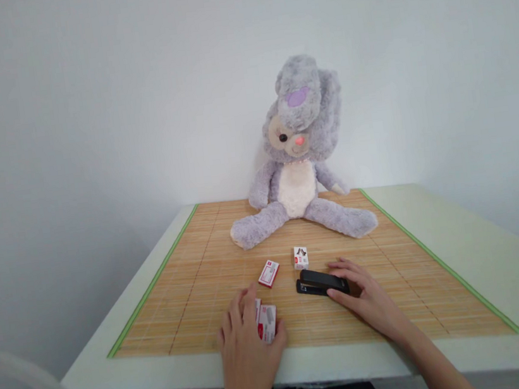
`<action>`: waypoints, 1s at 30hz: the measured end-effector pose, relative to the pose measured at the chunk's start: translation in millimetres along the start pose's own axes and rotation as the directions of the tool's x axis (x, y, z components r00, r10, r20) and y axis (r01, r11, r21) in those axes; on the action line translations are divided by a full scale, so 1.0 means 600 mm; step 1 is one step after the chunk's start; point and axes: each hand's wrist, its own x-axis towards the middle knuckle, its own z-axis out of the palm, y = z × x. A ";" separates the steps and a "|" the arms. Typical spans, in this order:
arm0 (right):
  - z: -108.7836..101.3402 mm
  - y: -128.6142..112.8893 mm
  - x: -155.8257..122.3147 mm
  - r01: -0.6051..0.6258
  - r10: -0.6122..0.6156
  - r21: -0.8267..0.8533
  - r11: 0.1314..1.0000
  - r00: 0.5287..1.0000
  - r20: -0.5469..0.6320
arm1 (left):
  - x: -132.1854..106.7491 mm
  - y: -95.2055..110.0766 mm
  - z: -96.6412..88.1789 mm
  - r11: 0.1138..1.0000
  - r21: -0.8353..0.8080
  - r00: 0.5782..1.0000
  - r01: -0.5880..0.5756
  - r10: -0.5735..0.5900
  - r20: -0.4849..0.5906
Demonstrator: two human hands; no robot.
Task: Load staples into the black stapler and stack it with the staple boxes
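My left hand (247, 339) is curved over a red-and-white small box (267, 322), its thumb along the right side and its fingers toward the left. Part of the box, and what seems to be a second one against it, is hidden under the fingers. Around the back end of a black stapler (323, 280) are the thumb and fingers of my right hand (360, 289). The stapler lies on its base with its front end pointing left. Another red-and-white flat box (268, 273) lies between the hands, farther away. Behind the stapler is a small white box (301, 257) with a dark picture on it.
A grey plush rabbit (297, 189) sits at the back against the white wall (108, 99), legs spread. Under everything is a bamboo mat (186, 293) with green edges, on a pale table (440, 222). A white curved bar (40, 383) shows at lower left.
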 end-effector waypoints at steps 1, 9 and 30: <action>0.000 0.000 0.000 0.000 0.000 0.000 1.000 1.000 0.001 | 0.006 0.004 0.001 1.000 0.011 1.000 -0.018 0.018 0.021; -0.001 0.002 0.001 -0.010 0.010 0.007 1.000 1.000 0.017 | 0.035 0.020 0.014 0.992 -0.009 0.984 -0.128 0.128 0.120; -0.006 -0.011 0.000 0.001 -0.001 0.034 0.999 1.000 -0.015 | 0.128 0.104 0.043 0.921 -0.205 0.922 -0.330 0.361 0.137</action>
